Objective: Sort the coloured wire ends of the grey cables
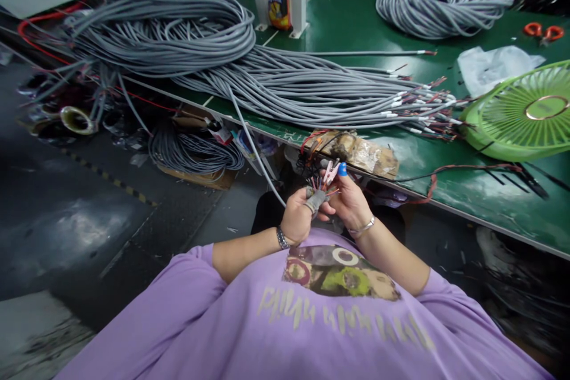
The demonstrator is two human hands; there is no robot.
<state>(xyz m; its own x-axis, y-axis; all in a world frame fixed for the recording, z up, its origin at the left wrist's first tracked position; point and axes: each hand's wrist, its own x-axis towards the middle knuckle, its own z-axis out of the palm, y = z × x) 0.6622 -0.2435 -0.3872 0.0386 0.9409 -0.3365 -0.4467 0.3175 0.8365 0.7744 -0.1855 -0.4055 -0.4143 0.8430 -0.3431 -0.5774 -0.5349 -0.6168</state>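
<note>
My left hand [297, 217] is closed around the end of a grey cable [258, 157], which hangs over the bench edge from the pile. Grey wrapping covers its thumb, and thin coloured wires [318, 183] fan out past the fingers. Close beside it, my right hand [351, 205] is closed, its fingers touching some wire ends. A blue cover [342, 169] sits on one fingertip, against a small pale pink clip-like piece [330, 172] that seems pinched there. The fingers hide part of the grip.
Many grey cables [285, 89] lie along the green bench [342, 24], stripped ends rightward. A taped wooden block [365, 154] sits at the edge near my hands. A green fan [529, 110], orange-handled scissors [543, 31] and a coiled bundle [436, 9] are on the right.
</note>
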